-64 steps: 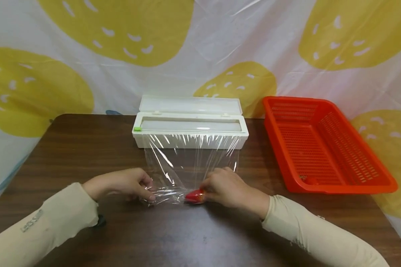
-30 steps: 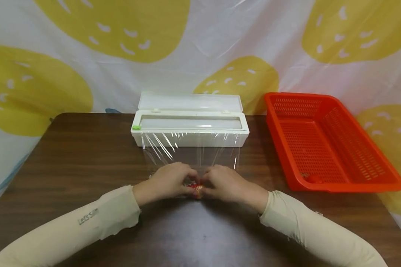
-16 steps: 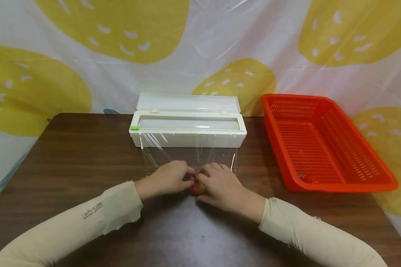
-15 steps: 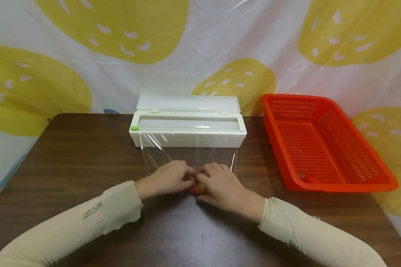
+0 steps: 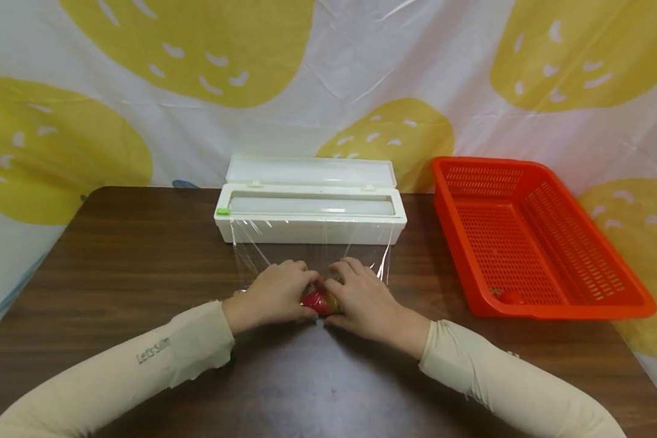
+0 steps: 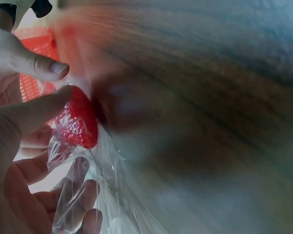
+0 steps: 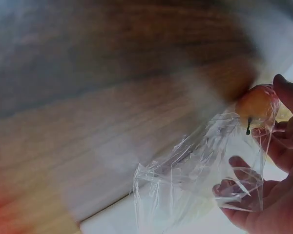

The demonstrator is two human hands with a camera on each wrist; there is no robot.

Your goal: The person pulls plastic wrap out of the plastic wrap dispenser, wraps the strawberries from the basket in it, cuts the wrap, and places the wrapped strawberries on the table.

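A small red-and-yellow fruit [image 5: 320,302] lies between both hands, partly covered by clear cling film [image 5: 306,258]. It looks like a little pear; the right wrist view shows its yellow end with a dark stem [image 7: 249,126]. My left hand [image 5: 279,292] holds it from the left, thumb on the red skin [image 6: 80,119], other fingers behind the film. From the right, my right hand [image 5: 364,301] grips the fruit and wrap, thumb against its side. Loose crumpled film [image 7: 195,170] hangs over the right fingers. The sheet runs back to a white dispenser box [image 5: 312,232].
Behind the hands, the dispenser's lid [image 5: 312,172] stands raised, with a green slider [image 5: 222,212] at its left end. A red plastic basket [image 5: 564,311] sits to the right, holding a tomato-like red thing [image 5: 510,297]. The dark wooden table [image 5: 142,255] meets a patterned cloth backdrop.
My left hand has left the film's left edge and come rightward onto the fruit. The fruit has turned between the hands, and the film now bunches around it. The right hand stays nearly in place.
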